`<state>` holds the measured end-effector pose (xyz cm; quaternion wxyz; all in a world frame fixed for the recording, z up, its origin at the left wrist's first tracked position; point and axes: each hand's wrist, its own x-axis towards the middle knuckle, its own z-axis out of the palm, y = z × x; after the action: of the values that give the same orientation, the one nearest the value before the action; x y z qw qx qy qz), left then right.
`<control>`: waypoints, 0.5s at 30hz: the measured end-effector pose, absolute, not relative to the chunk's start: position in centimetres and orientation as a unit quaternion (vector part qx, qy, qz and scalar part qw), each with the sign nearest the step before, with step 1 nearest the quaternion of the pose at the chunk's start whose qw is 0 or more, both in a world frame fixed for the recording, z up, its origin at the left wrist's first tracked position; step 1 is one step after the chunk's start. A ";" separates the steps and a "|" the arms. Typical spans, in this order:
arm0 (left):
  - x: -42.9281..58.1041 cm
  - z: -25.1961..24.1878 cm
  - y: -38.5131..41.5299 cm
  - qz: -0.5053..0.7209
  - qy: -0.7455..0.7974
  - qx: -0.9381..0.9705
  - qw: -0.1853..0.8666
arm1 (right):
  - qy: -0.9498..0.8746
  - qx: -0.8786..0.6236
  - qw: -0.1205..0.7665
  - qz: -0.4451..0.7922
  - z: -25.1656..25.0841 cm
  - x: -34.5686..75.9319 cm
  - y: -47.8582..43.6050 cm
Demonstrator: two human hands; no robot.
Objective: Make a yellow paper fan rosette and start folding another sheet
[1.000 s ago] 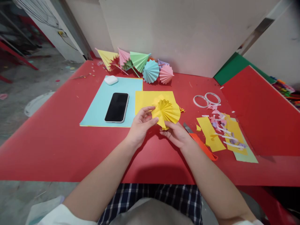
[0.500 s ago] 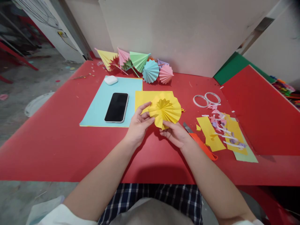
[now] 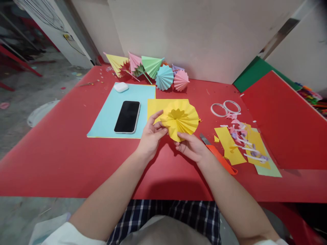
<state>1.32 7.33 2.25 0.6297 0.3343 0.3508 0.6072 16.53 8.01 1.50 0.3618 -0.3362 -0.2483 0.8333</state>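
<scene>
A round pleated yellow paper piece [image 3: 182, 119], with folds fanning out from its middle, is held above the red table. My left hand [image 3: 152, 134] pinches its left edge, the index finger stretched up along the rim. At its lower edge, my right hand [image 3: 191, 145] grips the paper between thumb and curled fingers. Behind it lies a flat yellow sheet [image 3: 154, 105]. Scissors with orange handles [image 3: 221, 159] rest just right of my right hand, partly hidden by the forearm.
A phone [image 3: 127, 117] and a white case [image 3: 121, 87] lie on a light blue sheet [image 3: 102, 126]. Several paper umbrellas [image 3: 165, 78] line the wall. To the right are two tape rolls [image 3: 232, 107], yellow paper scraps [image 3: 230, 146] and a red board [image 3: 288, 126].
The pleated yellow paper has tilted and spread slightly, its folds lying a little more open. Both hands stay in almost the same place and keep hold of it.
</scene>
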 end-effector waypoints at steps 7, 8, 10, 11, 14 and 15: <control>1.5 2.1 7.3 0.604 0.353 0.335 0.631 | -0.222 -0.329 0.378 0.837 1.7 16.4 8.1; 1.5 2.0 7.3 0.603 0.353 0.336 0.631 | -0.220 -0.331 0.379 0.836 1.8 16.4 8.1; 1.6 2.0 7.3 0.602 0.350 0.340 0.632 | -0.217 -0.338 0.381 0.832 1.8 16.4 8.1; 1.6 2.0 7.3 0.602 0.349 0.341 0.632 | -0.217 -0.342 0.381 0.831 1.8 16.3 8.1; 1.7 1.9 7.3 0.602 0.350 0.344 0.630 | -0.217 -0.358 0.381 0.825 1.7 16.4 8.1; 1.6 1.9 7.3 0.601 0.351 0.344 0.630 | -0.218 -0.363 0.382 0.822 1.7 16.4 8.1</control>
<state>1.64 7.29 1.95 0.6300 0.3440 0.3515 0.6010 16.38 8.08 1.73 0.3818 -0.3629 -0.2175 0.8217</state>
